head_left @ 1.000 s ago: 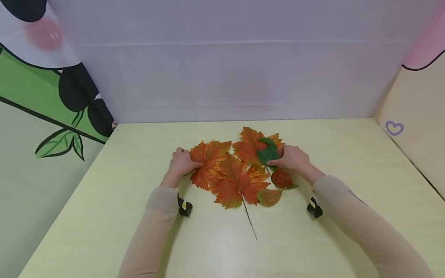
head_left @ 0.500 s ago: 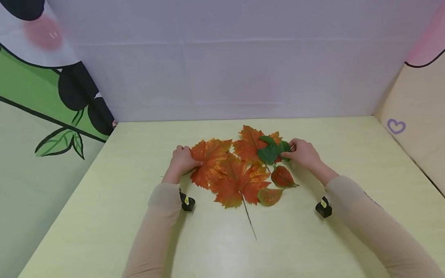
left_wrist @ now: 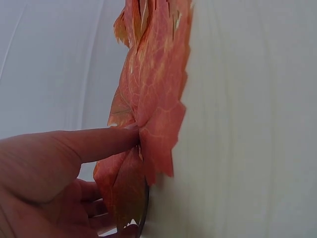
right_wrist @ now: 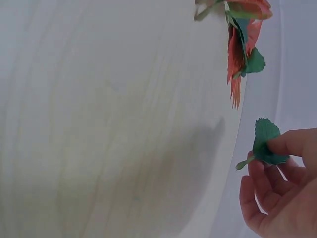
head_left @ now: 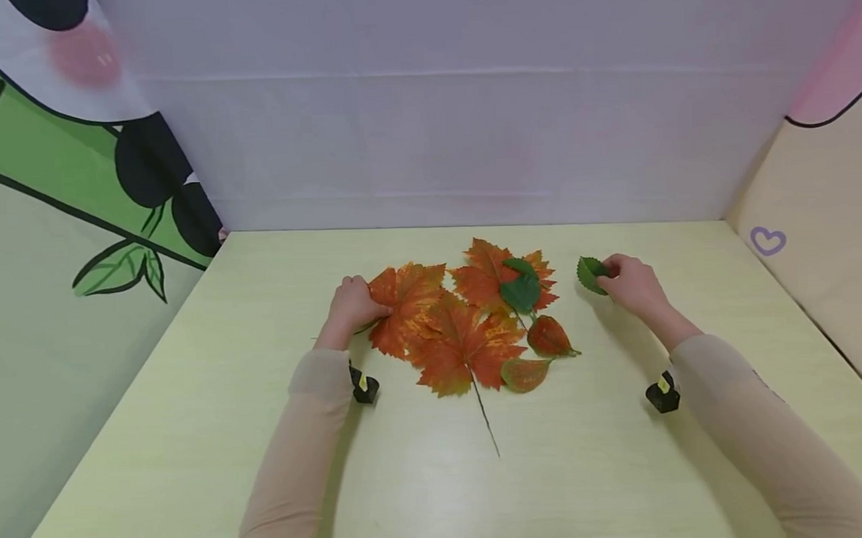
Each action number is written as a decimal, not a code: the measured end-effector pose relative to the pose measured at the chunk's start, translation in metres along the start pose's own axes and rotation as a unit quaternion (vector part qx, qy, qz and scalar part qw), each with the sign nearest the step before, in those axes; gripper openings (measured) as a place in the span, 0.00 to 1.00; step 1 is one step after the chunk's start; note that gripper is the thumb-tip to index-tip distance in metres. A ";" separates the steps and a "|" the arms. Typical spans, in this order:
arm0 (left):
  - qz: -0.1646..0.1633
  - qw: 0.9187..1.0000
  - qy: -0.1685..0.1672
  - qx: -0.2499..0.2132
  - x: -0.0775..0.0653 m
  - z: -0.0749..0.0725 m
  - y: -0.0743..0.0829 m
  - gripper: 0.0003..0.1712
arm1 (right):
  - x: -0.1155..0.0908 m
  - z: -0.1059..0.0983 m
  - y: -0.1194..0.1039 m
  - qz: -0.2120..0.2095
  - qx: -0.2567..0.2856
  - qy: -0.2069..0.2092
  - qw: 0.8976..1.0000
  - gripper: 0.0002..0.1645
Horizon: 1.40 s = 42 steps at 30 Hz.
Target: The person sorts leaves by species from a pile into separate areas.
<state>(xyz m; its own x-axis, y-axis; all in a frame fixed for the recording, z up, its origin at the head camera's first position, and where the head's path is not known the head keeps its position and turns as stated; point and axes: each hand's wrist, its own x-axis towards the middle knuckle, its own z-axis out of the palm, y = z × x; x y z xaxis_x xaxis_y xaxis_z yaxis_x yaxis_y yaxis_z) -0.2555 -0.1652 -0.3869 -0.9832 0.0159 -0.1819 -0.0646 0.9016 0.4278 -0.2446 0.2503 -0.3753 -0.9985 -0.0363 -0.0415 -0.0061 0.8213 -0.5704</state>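
Observation:
My right hand [head_left: 634,287] pinches a small green leaf [head_left: 590,274] between thumb and fingers. In the right wrist view this green leaf [right_wrist: 266,139] shows a toothed edge and a short stem, held above the table. At the left, my left hand [head_left: 356,305] pinches an orange maple leaf [head_left: 411,297] near its stem; the left wrist view has the thumb on the leaf [left_wrist: 158,114] and fingers behind it. A second maple leaf [head_left: 462,343] with a long stem overlaps it. Behind lies a third maple leaf [head_left: 483,275], partly covered by green leaves [head_left: 521,289].
Two smaller reddish leaves, one upper [head_left: 547,336] and one lower [head_left: 526,374], lie right of the maple leaves. They sit on a pale wooden table [head_left: 424,491]. A light cloth backdrop [head_left: 426,142] rises along its far edge, with printed side panels [head_left: 114,177].
My right hand has pulled a green leaf off the pile and carried it to the right. The left hand stays on its maple leaf.

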 end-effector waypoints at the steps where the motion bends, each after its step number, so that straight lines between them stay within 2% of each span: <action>1: 0.002 1.000 0.000 -0.001 0.001 0.000 0.000 0.39 | 0.000 -0.003 0.003 0.004 0.001 0.004 1.000 0.21; 7: 0.007 1.000 -0.006 0.005 0.004 0.000 -0.001 0.37 | 0.001 -0.017 0.020 0.016 0.008 0.019 1.000 0.22; 16: -0.001 1.000 0.001 0.003 0.003 0.004 -0.001 0.37 | 0.002 -0.028 0.043 0.014 -0.005 0.052 0.999 0.25; 24: -0.006 1.000 -0.004 0.018 0.001 0.014 0.000 0.39 | -0.001 -0.035 0.058 0.044 -0.014 0.065 0.997 0.25; 32: 0.004 1.000 0.004 0.020 0.000 0.008 -0.001 0.38 | 0.007 -0.047 0.072 0.082 -0.010 0.097 0.992 0.27; 37: -0.003 1.000 -0.001 0.019 0.000 0.010 -0.002 0.39 | 0.015 -0.049 0.090 0.114 0.009 0.087 0.990 0.30; 42: 0.003 1.000 0.010 0.001 0.001 0.006 -0.003 0.37 | 0.027 -0.053 0.101 0.134 0.018 0.076 0.988 0.31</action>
<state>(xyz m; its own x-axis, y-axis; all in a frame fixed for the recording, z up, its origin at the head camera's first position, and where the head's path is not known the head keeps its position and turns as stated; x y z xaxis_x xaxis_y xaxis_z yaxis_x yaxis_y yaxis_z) -0.2550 -0.1655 -0.3934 -0.9869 0.0128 -0.1606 -0.0577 0.9027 0.4265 -0.2748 0.3629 -0.3905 -0.9606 0.2680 -0.0740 0.2596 0.7694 -0.5837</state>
